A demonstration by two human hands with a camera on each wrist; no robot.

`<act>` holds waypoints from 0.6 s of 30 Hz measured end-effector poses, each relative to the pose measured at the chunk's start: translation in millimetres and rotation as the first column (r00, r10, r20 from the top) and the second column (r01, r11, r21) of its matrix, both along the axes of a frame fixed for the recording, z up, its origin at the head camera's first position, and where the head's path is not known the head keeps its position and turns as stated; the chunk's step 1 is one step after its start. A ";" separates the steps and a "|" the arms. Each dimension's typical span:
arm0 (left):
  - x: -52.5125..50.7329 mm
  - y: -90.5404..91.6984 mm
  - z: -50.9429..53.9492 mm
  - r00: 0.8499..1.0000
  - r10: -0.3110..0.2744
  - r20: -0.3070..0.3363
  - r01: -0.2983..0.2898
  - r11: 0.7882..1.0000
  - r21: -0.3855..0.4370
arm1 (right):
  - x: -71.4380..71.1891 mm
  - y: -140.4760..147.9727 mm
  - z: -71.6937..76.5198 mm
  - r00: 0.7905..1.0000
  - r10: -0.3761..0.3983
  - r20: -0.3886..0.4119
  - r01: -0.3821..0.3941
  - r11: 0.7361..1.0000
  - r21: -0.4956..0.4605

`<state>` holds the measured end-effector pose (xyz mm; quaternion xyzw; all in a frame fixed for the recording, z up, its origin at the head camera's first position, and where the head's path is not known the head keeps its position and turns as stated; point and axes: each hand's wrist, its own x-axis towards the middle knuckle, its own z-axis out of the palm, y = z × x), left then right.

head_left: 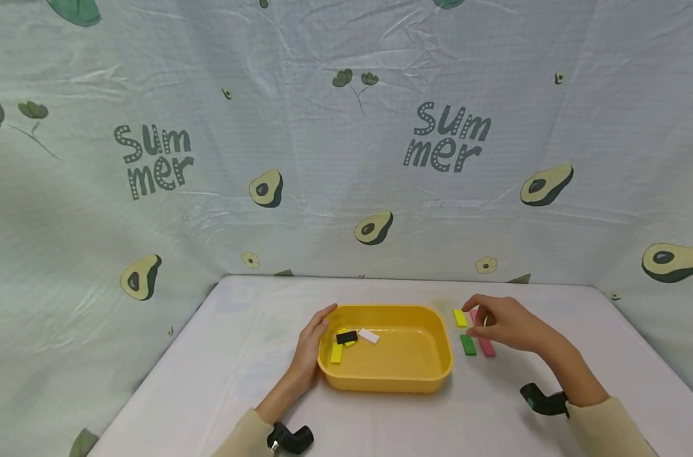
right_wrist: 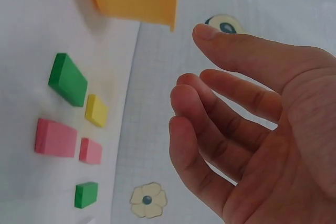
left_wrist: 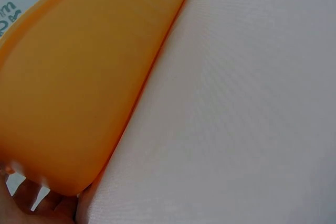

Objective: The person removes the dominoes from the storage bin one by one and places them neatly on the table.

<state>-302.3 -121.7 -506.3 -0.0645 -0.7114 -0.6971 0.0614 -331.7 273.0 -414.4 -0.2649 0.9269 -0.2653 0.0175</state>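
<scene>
The left hand (head_left: 308, 349) holds the tray's (head_left: 389, 385) side. The right hand (head_left: 512, 325), half open and empty, hangs above the blocks (head_left: 468, 345) right of the tray. They look light, hard; pinch their sides.

Shows "summer" lettering (head_left: 443, 152), printed avocados (head_left: 373, 228) and small flowers (head_left: 486, 264) on a creased pale backdrop (head_left: 323, 146); rises behind a white worktop (head_left: 249, 336).

Pale backdrop sheet (head_left: 312, 139): one word, "summer", printed twice in grey-green, broken over two lines as "sum" / "mer". Left print (head_left: 154, 160) sits a little lower than right print (head_left: 447, 135); some strokes dotted. Left-wrist view, upper left edge: cut-off lettering (left_wrist: 7, 10) on the sheet, "m" legible, rest unclear.
</scene>
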 end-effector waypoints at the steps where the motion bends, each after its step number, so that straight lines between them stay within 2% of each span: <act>1: 0.1 -0.3 0.1 1.000 0.001 0.000 -0.001 1.000 0.002 | 0.3 -2.1 0.8 1.000 0.006 -0.005 -0.006 1.000 -0.002; 9: -0.3 -0.1 2.1 1.000 -0.002 -0.004 0.002 1.000 0.000 | 4.0 -11.4 4.3 0.999 0.039 -0.036 -0.040 0.999 -0.021; 18: -0.7 0.3 0.4 1.000 0.006 0.001 -0.006 1.000 -0.004 | 6.0 -29.9 12.2 0.989 0.110 -0.095 -0.116 0.992 -0.054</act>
